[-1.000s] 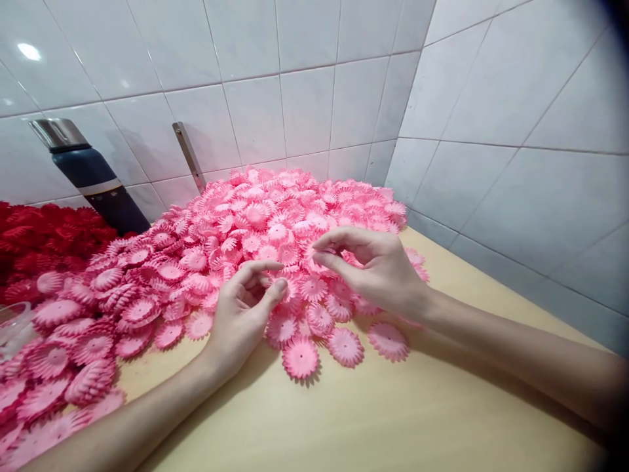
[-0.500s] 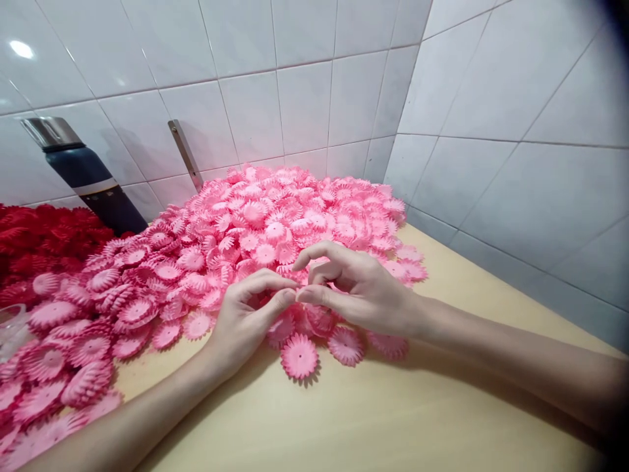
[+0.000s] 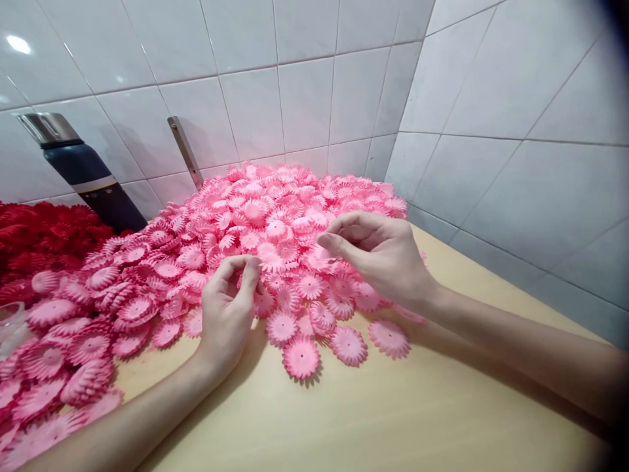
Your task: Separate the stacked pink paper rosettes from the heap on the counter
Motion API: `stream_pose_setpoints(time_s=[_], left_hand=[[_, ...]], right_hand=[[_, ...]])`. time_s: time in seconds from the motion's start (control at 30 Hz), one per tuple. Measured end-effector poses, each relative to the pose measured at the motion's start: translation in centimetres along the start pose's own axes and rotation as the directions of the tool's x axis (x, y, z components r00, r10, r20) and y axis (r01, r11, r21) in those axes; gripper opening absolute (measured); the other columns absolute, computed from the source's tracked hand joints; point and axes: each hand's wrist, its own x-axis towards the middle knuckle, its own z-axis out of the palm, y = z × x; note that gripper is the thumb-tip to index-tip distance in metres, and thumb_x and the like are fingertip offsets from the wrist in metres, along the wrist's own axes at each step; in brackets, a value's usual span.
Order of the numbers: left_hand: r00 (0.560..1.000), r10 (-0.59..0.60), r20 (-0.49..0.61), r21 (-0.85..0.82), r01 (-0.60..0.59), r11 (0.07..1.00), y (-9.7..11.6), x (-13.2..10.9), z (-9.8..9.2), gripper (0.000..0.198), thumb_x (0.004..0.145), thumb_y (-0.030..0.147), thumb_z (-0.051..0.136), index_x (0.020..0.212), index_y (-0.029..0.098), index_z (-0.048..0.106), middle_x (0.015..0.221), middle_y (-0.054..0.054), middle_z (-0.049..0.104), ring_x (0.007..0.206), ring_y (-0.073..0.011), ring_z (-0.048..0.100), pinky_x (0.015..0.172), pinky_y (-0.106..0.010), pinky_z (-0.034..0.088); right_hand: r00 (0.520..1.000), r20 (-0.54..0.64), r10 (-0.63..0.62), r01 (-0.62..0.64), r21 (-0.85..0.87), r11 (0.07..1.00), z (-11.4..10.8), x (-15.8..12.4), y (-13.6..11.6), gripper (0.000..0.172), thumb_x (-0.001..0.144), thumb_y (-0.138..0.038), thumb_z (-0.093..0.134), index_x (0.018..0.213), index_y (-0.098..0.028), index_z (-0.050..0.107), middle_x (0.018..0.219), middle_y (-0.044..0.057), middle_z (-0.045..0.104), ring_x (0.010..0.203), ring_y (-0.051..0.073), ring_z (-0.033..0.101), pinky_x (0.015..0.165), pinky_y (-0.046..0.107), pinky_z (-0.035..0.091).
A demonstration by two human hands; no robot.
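Note:
My left hand (image 3: pixel 228 311) is closed in a pinch, thumb against forefinger, in front of the pile. What it holds, if anything, is too small to make out; a pink scalloped flower disc (image 3: pixel 271 257) shows just past its fingertips. To the right and a little higher, my right hand (image 3: pixel 383 255) also pinches, over the pile of pink flower discs (image 3: pixel 295 203). Something thin and pale may sit under its fingertips, but I cannot name it. Several discs lie flat on the table below the hands, among them a darker pink disc (image 3: pixel 301 358) with a small centre hole.
A dark blue bottle (image 3: pixel 95 174) with a steel cap stands at the left, by a heap of red pieces (image 3: pixel 49 239). A metal strip (image 3: pixel 185 152) leans on the tiled wall (image 3: pixel 250 98). A clear plastic container (image 3: pixel 12 328) shows at the left edge of the wooden table (image 3: pixel 344 419).
My hands, fingertips together before, have drawn apart. The left has moved left and slightly up, the right up and to the right, uncovering discs between them.

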Motion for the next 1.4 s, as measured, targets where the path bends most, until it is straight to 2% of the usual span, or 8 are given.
stream_pose_setpoints(time_s=[0.17, 0.3, 0.6, 0.7, 0.8, 0.9, 1.2, 1.4], left_hand=[[1.0, -0.005, 0.01, 0.036, 0.005, 0.999, -0.2, 0.2, 0.1, 0.021, 0.085, 0.036, 0.062, 0.098, 0.019, 0.067, 0.081, 0.0, 0.063, 0.065, -0.0095, 0.054, 0.057, -0.019, 0.044], [0.999, 0.045, 0.021, 0.012, -0.045, 0.999, 0.0, 0.2, 0.3, 0.02, 0.08, 0.027, 0.069, 0.099, 0.021, 0.067, 0.09, -0.001, 0.066, 0.073, -0.0104, 0.058, 0.061, -0.019, 0.047], [0.994, 0.027, 0.107, -0.042, -0.022, 0.999, 0.5, -0.4, 0.4, 0.016, 0.083, 0.024, 0.067, 0.097, 0.024, 0.059, 0.07, 0.006, 0.057, 0.062, -0.0065, 0.053, 0.056, -0.016, 0.044], [0.986, 0.036, 0.16, -0.044, -0.03, 0.999, 0.8, -0.6, 0.4, 0.023, 0.083, 0.022, 0.066, 0.103, 0.024, 0.056, 0.067, 0.006, 0.054, 0.06, -0.006, 0.052, 0.056, -0.015, 0.043], [0.962, 0.058, 0.268, -0.071, -0.04, 0.997, 0.8, -0.8, 0.5, 0.033, 0.084, 0.021, 0.066, 0.113, 0.025, 0.051, 0.07, 0.005, 0.056, 0.066, -0.0078, 0.056, 0.062, -0.018, 0.047], [0.93, 0.066, 0.362, -0.117, -0.025, 0.993, 0.7, -0.9, 0.5, 0.032, 0.087, 0.02, 0.062, 0.116, 0.024, 0.048, 0.083, 0.001, 0.062, 0.079, -0.0116, 0.063, 0.072, -0.023, 0.051], [0.956, 0.041, 0.29, -0.102, -0.012, 0.995, 0.8, -0.8, 0.7, 0.024, 0.084, 0.019, 0.064, 0.107, 0.022, 0.055, 0.086, 0.0, 0.062, 0.082, -0.0119, 0.06, 0.076, -0.023, 0.049], [0.986, -0.011, 0.165, -0.088, 0.026, 0.996, 0.6, -0.4, 0.5, 0.019, 0.084, 0.023, 0.065, 0.1, 0.021, 0.056, 0.085, 0.0, 0.06, 0.08, -0.0117, 0.057, 0.068, -0.021, 0.048]], right_hand=[[0.998, 0.057, 0.009, -0.008, -0.007, 1.0, 0.3, -0.4, -0.4, 0.02, 0.072, -0.025, 0.078, 0.087, -0.02, 0.066, 0.083, 0.003, 0.07, 0.077, 0.017, 0.066, 0.071, 0.032, 0.056], [0.993, 0.114, 0.019, -0.01, -0.076, 0.997, 0.4, -0.7, -0.5, 0.024, 0.077, -0.025, 0.073, 0.097, -0.019, 0.06, 0.073, 0.0, 0.063, 0.066, 0.013, 0.059, 0.062, 0.03, 0.051], [0.996, 0.084, 0.033, -0.021, -0.145, 0.989, 0.3, -0.6, -0.2, 0.024, 0.083, -0.029, 0.067, 0.102, -0.022, 0.054, 0.046, -0.012, 0.032, 0.038, 0.006, 0.03, 0.039, 0.022, 0.027], [0.99, 0.139, -0.009, 0.032, -0.165, 0.986, 0.2, -0.7, -0.5, 0.028, 0.079, -0.029, 0.071, 0.101, -0.021, 0.057, 0.048, -0.011, 0.041, 0.041, 0.008, 0.041, 0.042, 0.023, 0.036], [0.959, 0.259, -0.113, 0.157, -0.154, 0.975, 0.4, -0.9, -0.6, 0.034, 0.072, -0.024, 0.077, 0.102, -0.018, 0.062, 0.078, 0.001, 0.067, 0.072, 0.015, 0.065, 0.068, 0.03, 0.054], [0.939, 0.317, -0.134, 0.159, -0.055, 0.986, 0.8, -1.2, -0.6, 0.033, 0.074, -0.021, 0.075, 0.105, -0.018, 0.064, 0.098, 0.005, 0.071, 0.09, 0.019, 0.07, 0.078, 0.034, 0.059], [0.994, 0.094, -0.056, 0.069, -0.14, 0.988, 0.6, -0.9, -0.3, 0.01, 0.082, -0.021, 0.066, 0.092, -0.02, 0.065, 0.09, 0.004, 0.068, 0.086, 0.019, 0.065, 0.078, 0.036, 0.055], [0.972, 0.041, -0.231, 0.23, -0.361, 0.904, 0.4, -0.6, -0.3, 0.01, 0.081, -0.022, 0.068, 0.091, -0.022, 0.065, 0.092, 0.005, 0.067, 0.092, 0.021, 0.06, 0.086, 0.041, 0.047]])
